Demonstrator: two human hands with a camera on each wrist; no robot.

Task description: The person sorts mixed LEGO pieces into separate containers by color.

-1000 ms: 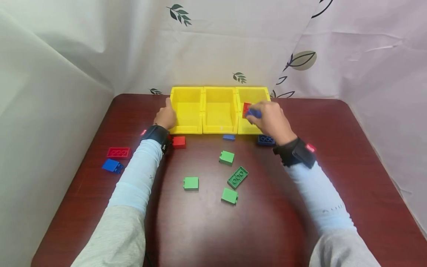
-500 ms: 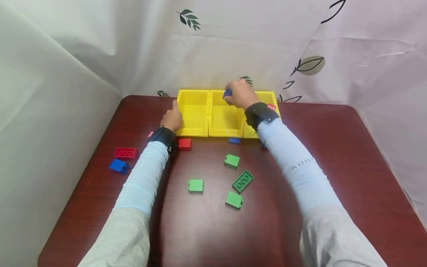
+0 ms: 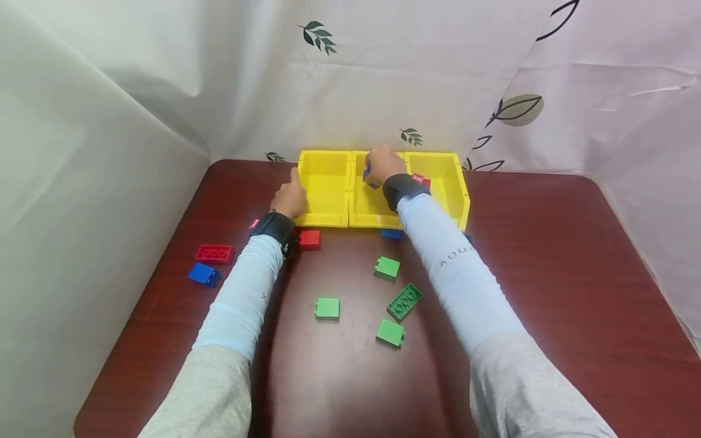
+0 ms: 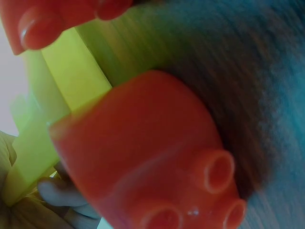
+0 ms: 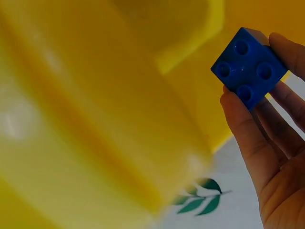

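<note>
My right hand (image 3: 385, 166) pinches a blue toy brick (image 5: 250, 69) between thumb and fingers over the middle yellow bin (image 3: 375, 221); the right wrist view shows the brick's round studs. At the left yellow bin (image 3: 327, 220), my left hand (image 3: 289, 199) grips the outer side wall, part of its fingers showing below the yellow edge in the left wrist view. Close to that wrist lies a red brick (image 3: 310, 239), large in the left wrist view beside another red brick (image 4: 45, 21). A red brick (image 3: 426, 182) in the right yellow bin (image 3: 459, 204) is partly hidden by my wrist.
Several green bricks (image 3: 327, 308) lie about the middle of the dark table (image 3: 558, 292). A blue brick (image 3: 391, 233) sits before the middle bin. At the left are a red brick (image 3: 215, 253) and a blue brick (image 3: 204, 274). A white curtain (image 3: 263, 79) hangs behind the bins.
My right hand has carried the blue brick leftward from the right bin to the middle one, then lowered it. The left hand stays at the left bin; the whole view has shifted slightly.
</note>
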